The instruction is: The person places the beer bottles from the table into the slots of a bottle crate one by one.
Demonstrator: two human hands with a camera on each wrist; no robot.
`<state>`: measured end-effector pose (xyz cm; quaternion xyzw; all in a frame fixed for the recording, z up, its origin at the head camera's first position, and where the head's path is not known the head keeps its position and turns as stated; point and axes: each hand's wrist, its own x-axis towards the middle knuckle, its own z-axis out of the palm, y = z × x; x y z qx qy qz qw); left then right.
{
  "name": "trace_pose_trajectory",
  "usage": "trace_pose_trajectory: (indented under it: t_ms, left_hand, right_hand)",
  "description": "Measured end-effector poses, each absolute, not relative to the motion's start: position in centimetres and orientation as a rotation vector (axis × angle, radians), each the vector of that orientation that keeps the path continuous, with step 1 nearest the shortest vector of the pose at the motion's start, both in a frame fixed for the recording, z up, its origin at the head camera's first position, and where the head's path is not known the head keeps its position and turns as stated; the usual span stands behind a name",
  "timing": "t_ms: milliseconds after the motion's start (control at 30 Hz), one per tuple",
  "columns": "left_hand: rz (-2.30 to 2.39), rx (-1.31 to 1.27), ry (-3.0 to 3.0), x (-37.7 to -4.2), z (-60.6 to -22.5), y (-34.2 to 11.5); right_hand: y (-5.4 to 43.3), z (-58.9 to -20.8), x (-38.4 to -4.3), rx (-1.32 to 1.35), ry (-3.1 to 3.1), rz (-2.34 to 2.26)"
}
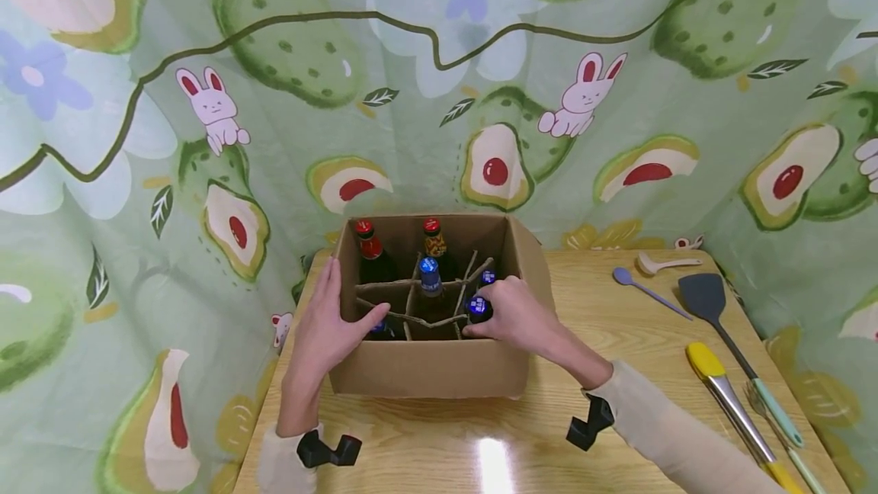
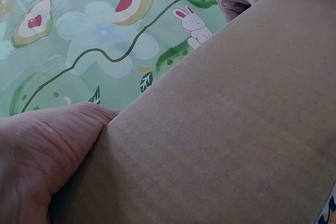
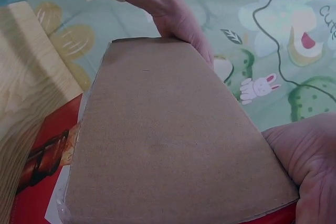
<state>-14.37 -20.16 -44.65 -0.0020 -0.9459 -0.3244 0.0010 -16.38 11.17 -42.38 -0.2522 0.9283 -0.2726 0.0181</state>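
A brown cardboard box (image 1: 428, 368) stands on the table, split inside by a cardboard divider (image 1: 432, 322). My left hand (image 1: 322, 334) rests against the box's left side, fingers straight, thumb reaching over the front left corner. At the front right compartment, my right hand (image 1: 517, 315) holds the top of a blue-capped bottle (image 1: 478, 308) between thumb and fingers. Another blue-capped bottle (image 1: 488, 277) stands just behind it. In the middle rises a blue-capped bottle (image 1: 430, 277). Two red-capped bottles, one at back left (image 1: 370, 244) and one at back centre (image 1: 434, 238), stand behind. Both wrist views show mostly the box's outside.
On the table's right lie a blue spoon (image 1: 648, 292), a pale ladle (image 1: 665, 263), a dark spatula (image 1: 709, 307), a yellow brush (image 1: 706, 360) and a fork (image 1: 761, 406). A patterned curtain (image 1: 411, 113) hangs close behind the box.
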Motion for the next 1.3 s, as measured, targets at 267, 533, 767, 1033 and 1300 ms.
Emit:
trace_pose_trajectory:
  t_ms: [267, 533, 767, 1033, 1300]
  left_hand:
    - [-1.024, -0.01, -2.964, -14.4, -44.7, -20.2]
    - [-1.02, -0.004, -2.958, -14.6, -45.0, -20.0]
    - [-1.017, -0.008, -2.952, -14.7, -45.1, -20.0]
    - [-1.003, -0.001, -2.948, -14.8, -45.2, -20.2]
    - [-0.877, -0.081, -2.927, -15.4, -44.8, -19.9]
  right_hand:
    - [10.9, -42.2, -16.5, -0.789, 2.855, -0.793]
    - [10.7, -41.9, -16.9, -0.708, 2.779, -0.695]
    - [10.6, -42.3, -17.2, -0.729, 2.811, -0.634]
    - [10.3, -42.8, -17.4, -0.805, 2.871, -0.622]
    - [11.3, -44.5, -16.5, -1.05, 3.128, -0.916]
